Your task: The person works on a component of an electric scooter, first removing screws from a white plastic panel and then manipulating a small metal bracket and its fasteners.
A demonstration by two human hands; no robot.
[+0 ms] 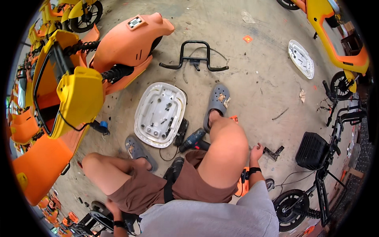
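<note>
Angular black bracket (pixel 274 154) on scuffed concrete floor (pixel 260 106) near right hand (pixel 256 152)

A scooter workshop: an orange-and-yellow scooter (pixel 77 102) ahead of the left hand (pixel 113 208), a bare wheeled frame (pixel 321 179) right of the right hand (pixel 256 151), and ahead, between the hands, a drill (pixel 193 140) and a tray (pixel 138 120) of loose hardware (pixel 149 130) on the floor (pixel 252 98).

Left hand (pixel 113 208) low, just left of brown shorts (pixel 136 192), finger pose unclear; right hand (pixel 256 152) right of shorts, fingers half-curled; knees (pixel 233 143) bent, apart.
</note>
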